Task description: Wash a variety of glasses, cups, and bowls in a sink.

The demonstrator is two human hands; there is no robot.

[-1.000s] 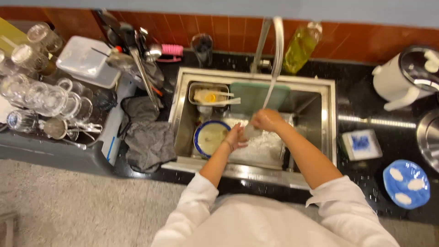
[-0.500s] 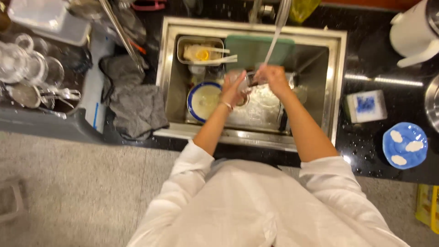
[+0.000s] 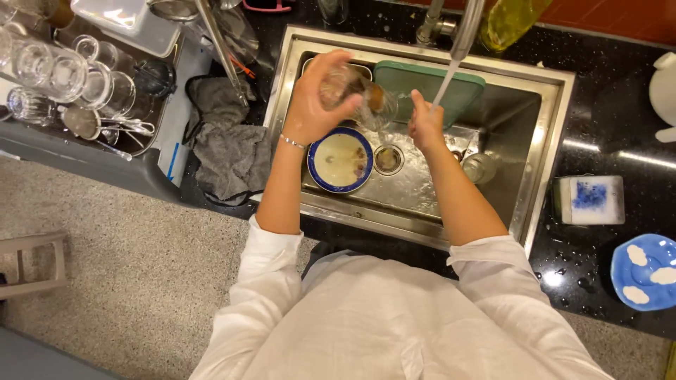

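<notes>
My left hand (image 3: 310, 105) grips a clear drinking glass (image 3: 355, 91), tilted on its side over the steel sink (image 3: 556, 119). My right hand (image 3: 426, 125) is at the glass's mouth, under the thin water stream (image 3: 443, 84) from the tap (image 3: 466, 28). A brownish patch shows through the glass; I cannot tell whether it is my fingers or something else. Below the glass, a blue-rimmed plate (image 3: 341, 160) with food bits lies in the basin beside the drain (image 3: 387, 159).
A green board (image 3: 451, 88) leans at the sink's back, with a small glass (image 3: 479, 167) in the basin. A grey cloth (image 3: 229, 151) and a drying rack with several glasses (image 3: 70, 70) are left. A sponge (image 3: 588, 199), blue dish (image 3: 644, 271) and yellow bottle (image 3: 510, 21) are on the right.
The view has closed in on the sink. My left hand has lifted the glass up and to the left, and my right hand now sits under the water stream.
</notes>
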